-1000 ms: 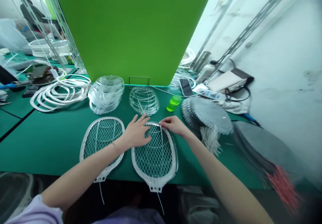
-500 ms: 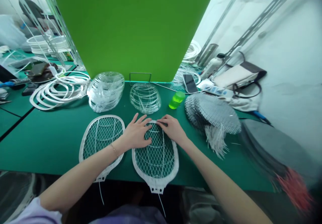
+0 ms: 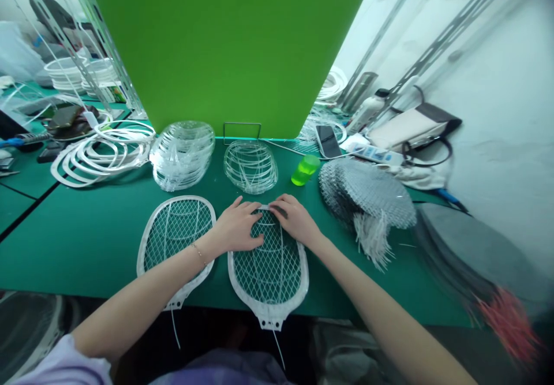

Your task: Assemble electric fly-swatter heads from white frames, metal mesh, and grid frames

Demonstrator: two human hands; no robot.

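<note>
The white oval plastic frame with wire mesh (image 3: 269,269) lies flat at the near edge of the green table mat (image 3: 86,240), its handle stub overhanging that edge. Bare mat lies open to its right, short of a pile of grey mesh sheets (image 3: 367,191). A second white mesh frame (image 3: 175,235) sits just beside it on the left. The left hand (image 3: 236,230) rests flat on the upper mesh, fingers spread. The right hand (image 3: 295,221) pinches the frame's top rim, fingertips pressed together. Behind stand a stack of wire grids (image 3: 250,167), a small green bottle (image 3: 305,169) and a tall green panel (image 3: 229,50).
</note>
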